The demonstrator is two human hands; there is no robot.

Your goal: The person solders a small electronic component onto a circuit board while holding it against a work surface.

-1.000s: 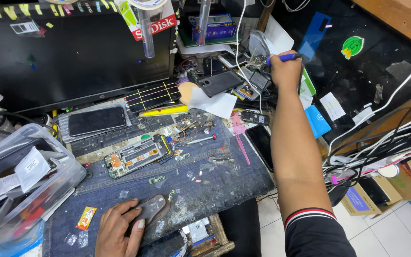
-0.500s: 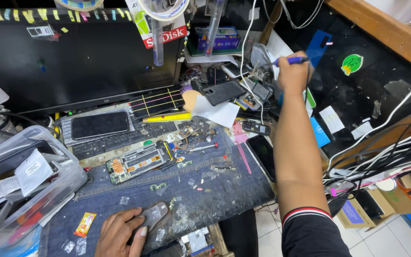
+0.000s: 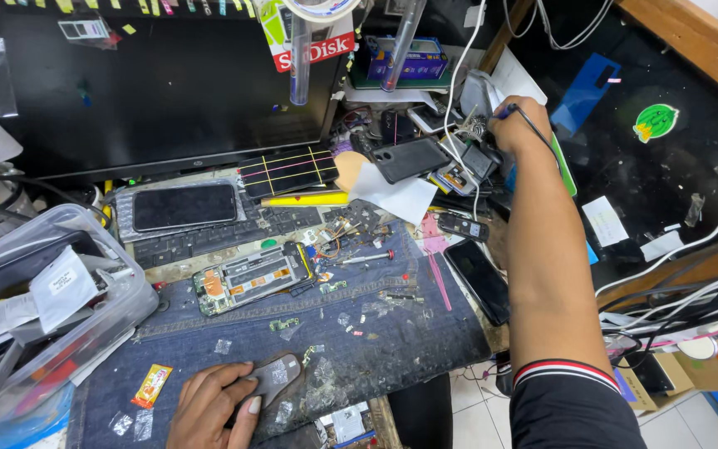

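Head view: right hand (image 3: 518, 125) fingers grip a half-hidden blue-handled tool (image 3: 504, 111); left hand (image 3: 209, 407) fingers press a grey cover (image 3: 274, 374).

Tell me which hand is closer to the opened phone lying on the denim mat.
Left. The left hand rests on the mat's near edge, just below the opened phone. The right hand is stretched far up to the right, gripping a blue-handled tool.

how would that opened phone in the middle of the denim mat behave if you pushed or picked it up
The opened phone lies flat with its boards exposed, so it probably feels stiff and light but fragile. The rough denim mat would likely make it drag, not glide. Pushed, it could plough into the small loose parts beside it.
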